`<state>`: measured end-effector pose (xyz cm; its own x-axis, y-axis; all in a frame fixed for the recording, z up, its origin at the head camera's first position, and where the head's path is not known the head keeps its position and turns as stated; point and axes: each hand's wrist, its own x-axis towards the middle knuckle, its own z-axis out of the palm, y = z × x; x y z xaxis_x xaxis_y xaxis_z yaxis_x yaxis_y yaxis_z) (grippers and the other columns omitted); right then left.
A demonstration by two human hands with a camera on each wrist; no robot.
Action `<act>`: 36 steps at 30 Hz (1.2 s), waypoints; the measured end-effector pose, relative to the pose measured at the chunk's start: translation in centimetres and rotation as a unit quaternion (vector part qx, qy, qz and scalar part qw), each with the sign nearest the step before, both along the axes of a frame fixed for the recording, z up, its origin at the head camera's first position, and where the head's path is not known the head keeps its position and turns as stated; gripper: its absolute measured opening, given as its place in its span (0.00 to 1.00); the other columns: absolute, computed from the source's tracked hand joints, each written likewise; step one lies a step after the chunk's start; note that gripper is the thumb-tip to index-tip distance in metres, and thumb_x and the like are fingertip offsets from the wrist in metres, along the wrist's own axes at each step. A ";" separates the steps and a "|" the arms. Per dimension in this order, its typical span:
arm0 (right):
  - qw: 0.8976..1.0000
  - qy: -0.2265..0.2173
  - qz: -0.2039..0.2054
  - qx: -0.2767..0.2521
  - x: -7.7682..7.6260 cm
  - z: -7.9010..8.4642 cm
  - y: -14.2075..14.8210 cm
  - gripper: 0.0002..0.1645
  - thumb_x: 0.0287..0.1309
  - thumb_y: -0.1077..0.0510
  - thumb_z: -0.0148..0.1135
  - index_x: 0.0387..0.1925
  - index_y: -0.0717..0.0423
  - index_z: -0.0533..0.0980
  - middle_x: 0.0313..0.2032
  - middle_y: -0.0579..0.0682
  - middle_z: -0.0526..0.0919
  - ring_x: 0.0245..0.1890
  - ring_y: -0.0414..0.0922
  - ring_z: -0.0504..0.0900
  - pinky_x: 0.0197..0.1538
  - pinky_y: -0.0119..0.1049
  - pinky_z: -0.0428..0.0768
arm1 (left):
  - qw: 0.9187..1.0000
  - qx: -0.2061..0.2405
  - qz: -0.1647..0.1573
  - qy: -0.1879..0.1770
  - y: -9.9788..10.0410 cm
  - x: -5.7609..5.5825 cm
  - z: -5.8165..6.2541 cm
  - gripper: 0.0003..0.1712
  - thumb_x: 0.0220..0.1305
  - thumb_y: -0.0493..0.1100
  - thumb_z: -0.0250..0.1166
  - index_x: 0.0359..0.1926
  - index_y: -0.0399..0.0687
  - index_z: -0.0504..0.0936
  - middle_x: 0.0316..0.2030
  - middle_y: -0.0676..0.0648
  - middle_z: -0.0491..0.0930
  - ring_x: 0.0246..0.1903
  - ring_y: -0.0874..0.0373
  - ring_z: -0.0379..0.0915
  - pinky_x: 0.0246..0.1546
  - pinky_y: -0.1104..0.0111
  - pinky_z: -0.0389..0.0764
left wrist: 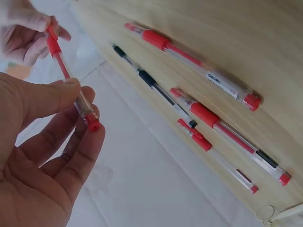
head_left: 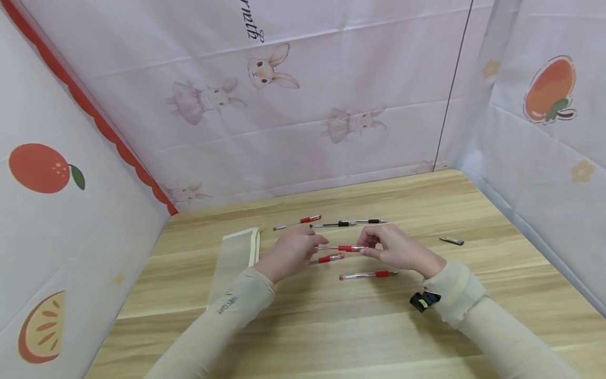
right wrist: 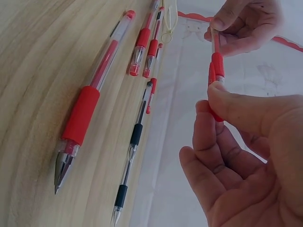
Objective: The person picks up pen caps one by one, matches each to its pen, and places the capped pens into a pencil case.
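A red gel pen point(head_left: 345, 248) is held above the table between both hands. At its plain rear end, my left hand point(head_left: 294, 250) pinches the clear barrel with thumb and fingers; a red end plug point(left wrist: 93, 125) pokes out past them. My right hand point(head_left: 395, 248) pinches the other end, where a red clip point(right wrist: 212, 73) lies along the pen. Just below the hands lies another red pen point(head_left: 331, 258). Nearer the front is an uncapped red pen point(right wrist: 81, 113), its metal point bare.
Behind the hands lie two black pens point(head_left: 338, 225) point(head_left: 374, 221) and a red pen point(head_left: 310, 218). At left is a pale mesh pouch point(head_left: 234, 252) with a zip edge. Nail clippers point(head_left: 452, 240) lie at right. Printed cloth walls point(head_left: 303, 158) enclose the table point(head_left: 331, 326).
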<state>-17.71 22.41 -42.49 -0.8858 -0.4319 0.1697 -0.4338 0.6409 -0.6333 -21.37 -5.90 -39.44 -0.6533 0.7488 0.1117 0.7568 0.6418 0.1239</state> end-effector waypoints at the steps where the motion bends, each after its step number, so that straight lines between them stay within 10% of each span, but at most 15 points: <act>1: 1.000 -0.001 0.000 0.002 0.0 0.0 0.0 0.04 0.69 0.60 0.72 0.40 0.48 0.84 0.33 0.39 0.86 0.34 0.37 0.79 0.42 0.36 0.81 | 1.000 -0.010 0.001 0.003 0.1 0.1 0.0 0.20 0.65 0.34 0.77 0.56 0.54 0.91 0.43 0.51 0.88 0.41 0.59 0.80 0.46 0.69 0.86; 25: 0.999 -0.034 0.001 -0.014 -0.3 1.6 -1.0 0.03 0.68 0.64 0.71 0.41 0.54 0.85 0.36 0.47 0.89 0.34 0.39 0.81 0.41 0.32 0.82 | 0.998 0.006 -0.033 0.051 0.0 -0.2 -0.2 0.12 0.67 0.41 0.76 0.51 0.50 0.93 0.45 0.51 0.91 0.42 0.58 0.85 0.49 0.68 0.88; 36: 1.000 -0.004 0.008 -0.008 -0.4 1.8 -1.3 0.02 0.69 0.63 0.71 0.39 0.54 0.85 0.37 0.45 0.90 0.36 0.36 0.83 0.42 0.33 0.82 | 0.998 0.042 -0.050 0.006 -0.4 -0.7 -0.3 0.08 0.70 0.37 0.74 0.48 0.48 0.93 0.43 0.51 0.90 0.43 0.57 0.85 0.51 0.63 0.87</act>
<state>-18.07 21.09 -40.66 -0.8802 -0.4431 0.1700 -0.4388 0.6235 -0.6470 -22.06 -6.26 -39.69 -0.5743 0.7974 0.1853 0.8181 0.5510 0.1645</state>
